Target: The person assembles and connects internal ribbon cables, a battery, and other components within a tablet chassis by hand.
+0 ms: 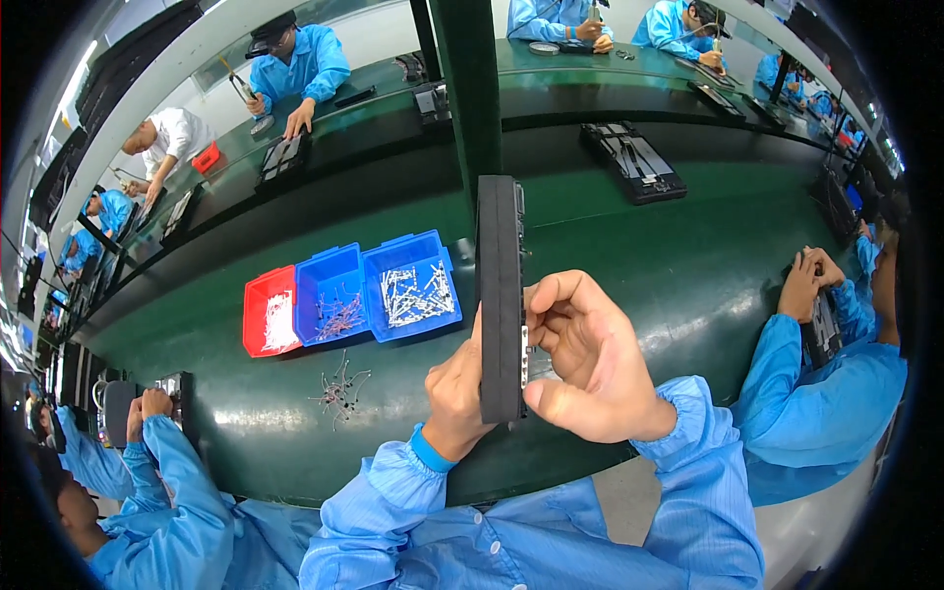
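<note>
A black box-shaped electronic device [501,295] stands on edge above the bench in front of me, its narrow side facing up. My left hand [456,385] is closed round its lower left side; part of those fingers is hidden behind the casing. Small metallic parts show along the device's right face. My right hand [597,359] is at that face, palm turned toward it, with fingers curled and thumb apart from the index finger. Thumb and index tips meet or nearly meet the device's right side. I see nothing held in the right hand.
On the green bench [580,251] stand a red bin [252,313] of white pieces, a blue bin [313,272] of thin wires and a blue bin [395,258] of white-ended pieces. Loose wires [340,391] lie nearer. Another black device [634,162] lies beyond. Co-workers sit on both sides.
</note>
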A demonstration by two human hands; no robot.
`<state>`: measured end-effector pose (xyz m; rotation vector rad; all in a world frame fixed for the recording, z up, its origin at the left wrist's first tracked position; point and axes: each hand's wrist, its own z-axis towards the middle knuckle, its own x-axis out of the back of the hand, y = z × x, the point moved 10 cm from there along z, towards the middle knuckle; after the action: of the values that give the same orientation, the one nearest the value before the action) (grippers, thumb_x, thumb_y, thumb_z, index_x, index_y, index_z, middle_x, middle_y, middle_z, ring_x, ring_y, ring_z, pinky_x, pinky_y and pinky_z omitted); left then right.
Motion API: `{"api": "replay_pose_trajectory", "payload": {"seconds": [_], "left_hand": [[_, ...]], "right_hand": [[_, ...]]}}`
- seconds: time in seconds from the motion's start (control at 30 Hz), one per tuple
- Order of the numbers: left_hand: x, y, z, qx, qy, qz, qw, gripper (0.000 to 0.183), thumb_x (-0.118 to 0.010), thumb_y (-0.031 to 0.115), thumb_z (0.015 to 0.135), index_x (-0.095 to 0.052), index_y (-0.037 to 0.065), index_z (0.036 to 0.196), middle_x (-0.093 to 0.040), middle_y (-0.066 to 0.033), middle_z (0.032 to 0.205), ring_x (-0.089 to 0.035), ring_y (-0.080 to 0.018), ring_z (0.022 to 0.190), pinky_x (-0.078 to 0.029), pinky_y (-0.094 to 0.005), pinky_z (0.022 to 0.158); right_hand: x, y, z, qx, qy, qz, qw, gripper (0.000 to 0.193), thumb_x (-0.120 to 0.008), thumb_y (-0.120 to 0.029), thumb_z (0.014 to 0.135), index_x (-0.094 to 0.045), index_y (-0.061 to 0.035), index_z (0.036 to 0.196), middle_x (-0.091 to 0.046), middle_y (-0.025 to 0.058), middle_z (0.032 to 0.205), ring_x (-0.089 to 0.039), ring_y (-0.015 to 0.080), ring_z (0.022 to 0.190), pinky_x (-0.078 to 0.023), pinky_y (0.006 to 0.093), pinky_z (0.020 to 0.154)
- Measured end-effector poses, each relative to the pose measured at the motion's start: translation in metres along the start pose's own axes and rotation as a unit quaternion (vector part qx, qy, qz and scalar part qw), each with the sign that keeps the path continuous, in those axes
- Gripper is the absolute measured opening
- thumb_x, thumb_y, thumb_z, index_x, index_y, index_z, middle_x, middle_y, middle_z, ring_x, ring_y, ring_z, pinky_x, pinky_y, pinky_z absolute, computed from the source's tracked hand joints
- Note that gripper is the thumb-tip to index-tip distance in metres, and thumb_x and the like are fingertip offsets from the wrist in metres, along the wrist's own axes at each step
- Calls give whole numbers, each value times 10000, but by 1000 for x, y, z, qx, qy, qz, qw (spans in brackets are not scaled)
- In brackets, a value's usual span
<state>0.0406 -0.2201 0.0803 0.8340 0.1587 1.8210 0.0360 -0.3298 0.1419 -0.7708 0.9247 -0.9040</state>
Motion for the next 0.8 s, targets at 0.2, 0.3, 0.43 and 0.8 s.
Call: {"api": "replay_pose_trajectory", "payload": {"seconds": [0.2, 0.3, 0.43, 0.8], "left_hand": [[5, -11, -6, 20, 43, 9, 999, 265, -758, -12, 712, -688, -20, 968, -685, -158, 852, -695, -260, 684, -540, -313, 562], [17, -18, 0, 165, 80, -205, 962, 101, -753, 33, 821, -687, -2, 889, -671, -45, 743, -637, -132, 654, -495, -277, 582], [-28, -23, 1, 366, -61, -512, 775, 175, -722, 100, 876, -656, -18, 987, -656, -20, 817, -606, -91, 703, -493, -271, 608], [-91, -59, -54, 419, -296, -316, 798, 858, -788, 282, 853, -332, -158, 1431, -418, 46, 676, -406, -24, 594, -342, -206, 520]], "right_hand": [[42, -29, 2, 30, 50, -52, 997, 532, -774, -46, 792, -509, -10, 1252, -584, 60, 1115, -554, 101, 910, -482, 256, 797], [123, -36, -36, 16, 234, -307, 923, 384, -629, -200, 947, -541, -9, 1269, -585, 43, 1098, -497, 35, 768, -408, 184, 676], [142, 30, -122, -186, 173, -227, 940, 725, -624, -491, 929, -440, 20, 1409, -638, 93, 1107, -569, 67, 578, -413, 191, 483], [215, 65, -72, -181, 312, -59, 931, 269, -533, -284, 1011, -563, -17, 1020, -604, 57, 799, -398, 113, 445, -275, 257, 404]]}}
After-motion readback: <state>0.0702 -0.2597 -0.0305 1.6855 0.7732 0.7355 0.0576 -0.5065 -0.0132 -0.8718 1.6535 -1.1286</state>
